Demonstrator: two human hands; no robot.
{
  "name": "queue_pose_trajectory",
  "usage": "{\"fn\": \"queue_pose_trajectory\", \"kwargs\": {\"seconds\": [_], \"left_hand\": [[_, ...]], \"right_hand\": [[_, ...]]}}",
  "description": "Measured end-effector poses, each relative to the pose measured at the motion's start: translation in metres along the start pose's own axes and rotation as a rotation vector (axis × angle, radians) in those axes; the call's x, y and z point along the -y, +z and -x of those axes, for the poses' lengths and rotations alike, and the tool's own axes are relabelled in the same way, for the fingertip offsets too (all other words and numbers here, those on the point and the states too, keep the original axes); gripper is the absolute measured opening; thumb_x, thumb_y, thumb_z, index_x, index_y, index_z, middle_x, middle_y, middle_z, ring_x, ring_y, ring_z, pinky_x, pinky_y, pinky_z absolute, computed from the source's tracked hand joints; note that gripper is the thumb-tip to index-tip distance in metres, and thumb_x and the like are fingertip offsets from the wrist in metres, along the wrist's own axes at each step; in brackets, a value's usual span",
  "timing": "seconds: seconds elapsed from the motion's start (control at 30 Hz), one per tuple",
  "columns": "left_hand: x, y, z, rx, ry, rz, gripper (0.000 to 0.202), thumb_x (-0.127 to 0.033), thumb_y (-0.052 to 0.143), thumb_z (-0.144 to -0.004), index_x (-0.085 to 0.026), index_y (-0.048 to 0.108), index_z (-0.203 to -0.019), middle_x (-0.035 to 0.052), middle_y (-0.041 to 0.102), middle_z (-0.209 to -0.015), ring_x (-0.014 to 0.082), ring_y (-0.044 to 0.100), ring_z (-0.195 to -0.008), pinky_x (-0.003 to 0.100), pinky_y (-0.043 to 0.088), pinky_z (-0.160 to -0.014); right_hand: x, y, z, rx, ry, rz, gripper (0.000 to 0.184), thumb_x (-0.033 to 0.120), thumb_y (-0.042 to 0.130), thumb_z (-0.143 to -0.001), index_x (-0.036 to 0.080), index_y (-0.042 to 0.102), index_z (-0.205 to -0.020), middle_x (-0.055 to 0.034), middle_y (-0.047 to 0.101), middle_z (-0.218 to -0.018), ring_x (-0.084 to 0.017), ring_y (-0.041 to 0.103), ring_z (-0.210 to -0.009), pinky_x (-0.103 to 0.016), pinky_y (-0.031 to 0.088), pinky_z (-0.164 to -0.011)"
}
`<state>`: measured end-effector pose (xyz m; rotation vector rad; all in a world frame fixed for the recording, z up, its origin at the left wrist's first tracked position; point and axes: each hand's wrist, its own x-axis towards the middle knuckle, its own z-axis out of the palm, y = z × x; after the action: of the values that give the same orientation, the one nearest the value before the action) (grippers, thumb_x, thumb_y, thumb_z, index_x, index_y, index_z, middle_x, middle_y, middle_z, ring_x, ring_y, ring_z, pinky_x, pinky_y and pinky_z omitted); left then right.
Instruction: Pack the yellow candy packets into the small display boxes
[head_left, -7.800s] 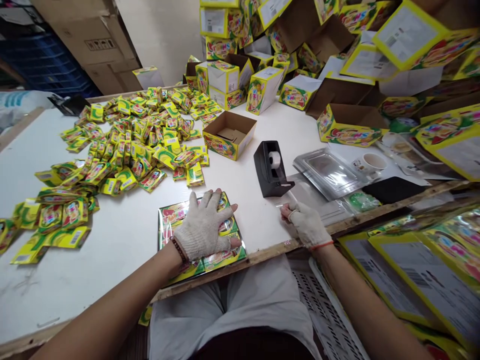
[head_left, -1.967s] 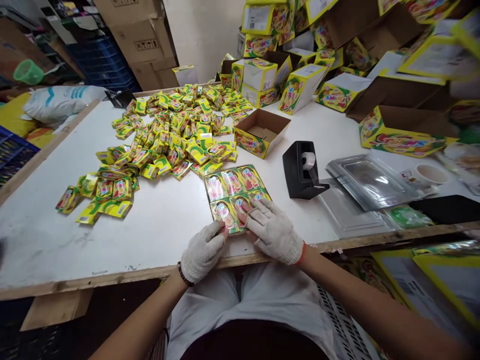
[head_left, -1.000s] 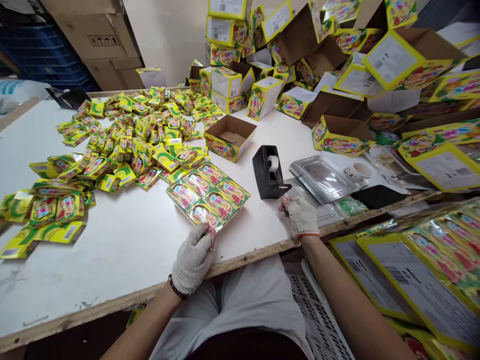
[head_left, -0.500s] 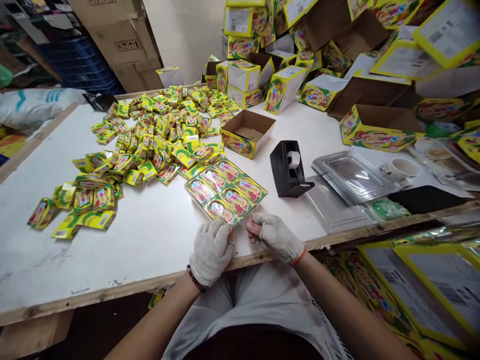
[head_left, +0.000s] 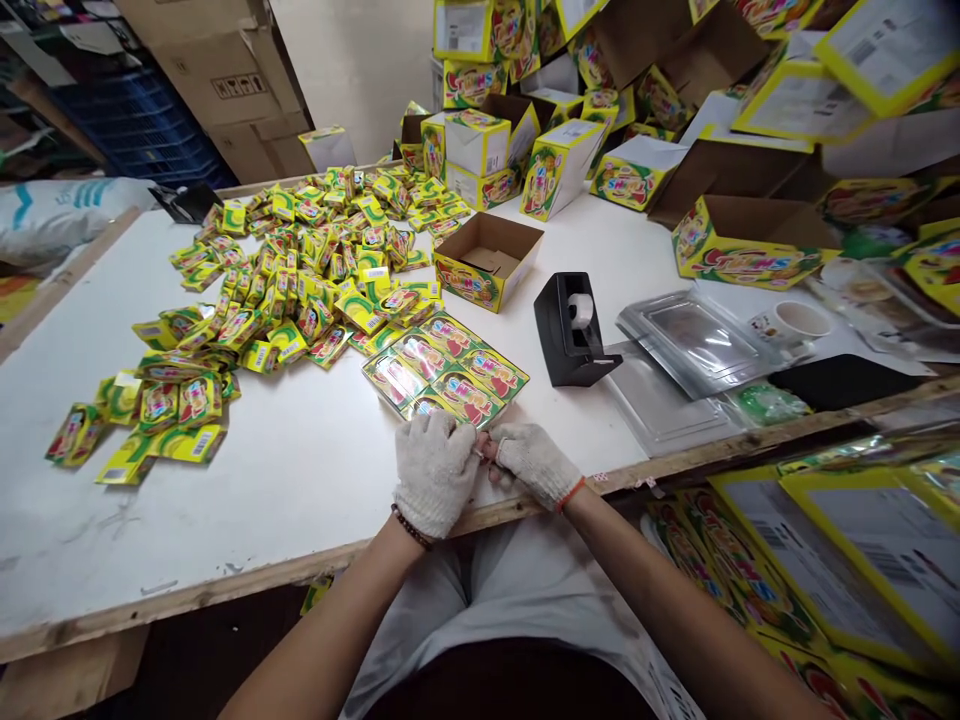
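A clear-wrapped bundle of several yellow-green sachet packs [head_left: 446,368] lies flat on the white table [head_left: 300,470] near its front edge. My left hand [head_left: 436,470], in a white knit glove, rests curled over the bundle's near corner and grips it. My right hand [head_left: 529,461], also gloved, pinches the same near edge, fingertips meeting the left hand's. What sits between the right fingertips is too small to name. A black tape dispenser [head_left: 571,329] stands just right of the bundle.
A big heap of loose yellow sachets [head_left: 285,290] covers the table's middle and left. An open small carton [head_left: 487,261] sits behind the bundle. Clear plastic trays [head_left: 694,340], a cup [head_left: 791,325] and stacked yellow cartons [head_left: 675,120] fill the right and back.
My right hand left the tape dispenser and came back to the bundle's near edge beside my left hand. Both hands have closed in on that corner; the bundle has barely shifted.
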<state>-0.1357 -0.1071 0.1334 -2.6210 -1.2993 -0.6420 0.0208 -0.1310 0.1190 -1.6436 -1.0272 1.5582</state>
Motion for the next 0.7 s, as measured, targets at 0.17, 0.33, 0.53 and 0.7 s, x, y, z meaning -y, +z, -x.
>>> {"fn": "queue_pose_trajectory", "kwargs": {"seconds": [0.17, 0.33, 0.53, 0.7], "left_hand": [[-0.004, 0.015, 0.005, -0.064, 0.021, -0.025, 0.003, -0.023, 0.065, -0.086, -0.022, 0.066, -0.084, 0.0081, 0.067, -0.094, 0.0253, 0.055, -0.083, 0.038, 0.036, -0.072], [0.018, -0.007, -0.017, 0.105, 0.040, 0.083, 0.011, -0.033, 0.065, -0.085, -0.022, 0.068, -0.086, 0.0064, 0.066, -0.092, 0.0261, 0.059, -0.087, 0.039, 0.040, -0.074], [0.112, -0.004, -0.059, 0.000, -0.567, 0.385, 0.047, -0.034, 0.064, -0.079, -0.014, 0.060, -0.121, 0.0102, 0.067, -0.099, 0.0282, 0.063, -0.096, 0.039, 0.047, -0.083], [0.113, -0.007, -0.023, 0.200, -0.878, 0.944, 0.053, -0.049, 0.074, -0.064, -0.015, 0.058, -0.102, -0.0026, 0.059, -0.065, 0.0154, 0.055, -0.059, 0.029, 0.043, -0.058]], "right_hand": [[-0.006, -0.005, 0.009, -0.111, 0.091, -0.176, 0.031, 0.046, 0.063, -0.081, 0.020, 0.056, -0.066, 0.0008, 0.063, -0.058, -0.009, 0.054, -0.043, -0.018, 0.034, -0.037], [0.001, -0.003, 0.005, -0.145, 0.015, -0.039, 0.051, 0.062, 0.049, -0.091, 0.020, 0.052, -0.063, 0.0001, 0.057, -0.048, -0.009, 0.050, -0.038, -0.019, 0.033, -0.036], [0.032, -0.023, -0.024, -0.108, 0.030, 0.151, 0.043, 0.056, 0.069, -0.082, 0.021, 0.051, -0.065, 0.0009, 0.058, -0.050, -0.013, 0.056, -0.042, -0.023, 0.037, -0.039], [0.070, -0.061, -0.051, -0.349, -0.054, 0.653, 0.027, 0.042, 0.069, -0.084, 0.016, 0.064, -0.092, -0.0092, 0.073, -0.087, -0.022, 0.069, -0.073, -0.029, 0.050, -0.063]]}}
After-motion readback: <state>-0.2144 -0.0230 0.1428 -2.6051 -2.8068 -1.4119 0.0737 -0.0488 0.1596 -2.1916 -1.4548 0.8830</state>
